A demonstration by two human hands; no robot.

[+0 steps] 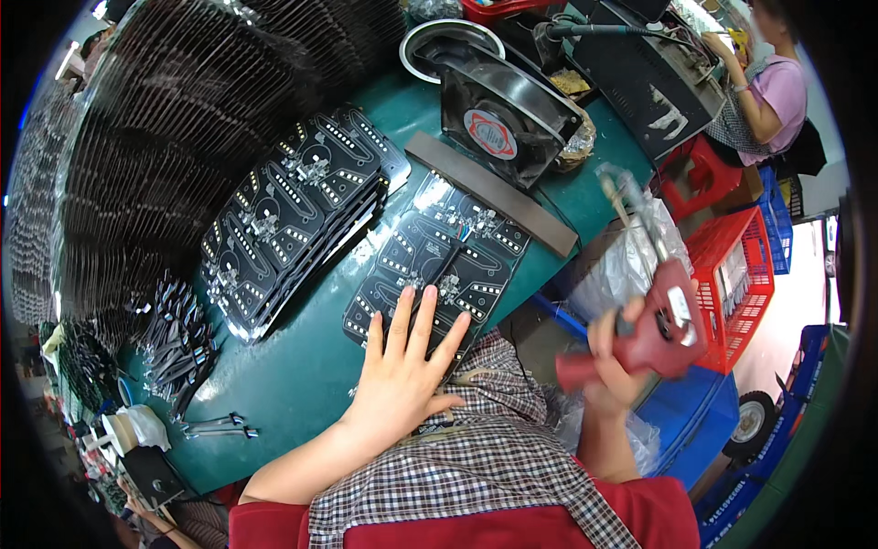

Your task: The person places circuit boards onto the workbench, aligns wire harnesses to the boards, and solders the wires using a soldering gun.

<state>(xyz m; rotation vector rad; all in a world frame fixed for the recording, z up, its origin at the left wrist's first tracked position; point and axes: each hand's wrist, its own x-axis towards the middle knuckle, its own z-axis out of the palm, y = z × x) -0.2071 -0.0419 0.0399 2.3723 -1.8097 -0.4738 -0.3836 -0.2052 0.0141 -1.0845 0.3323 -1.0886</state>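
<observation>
My left hand (402, 366) lies flat with fingers spread on a black circuit board panel (393, 265), which carries rows of small pale LEDs. A short bundle of coloured wires (460, 236) and a black cable sit on that panel, ahead of my fingertips. Off to the right, beyond the table edge, my right hand (611, 361) is closed around a red gun-shaped hand tool (672, 320). Motion blurs the tool, and its exact kind is hard to make out. To the left of the panel stands a stack of similar boards (293, 220).
A brown bar (494, 197) borders the panel's far side, with a black fan (494, 119) behind it. Tall racks of boards (201, 110) fill the left. Black cables (174, 339) lie nearby. Red (732, 284) and blue crates stand right; another person (768, 101) works at the far right.
</observation>
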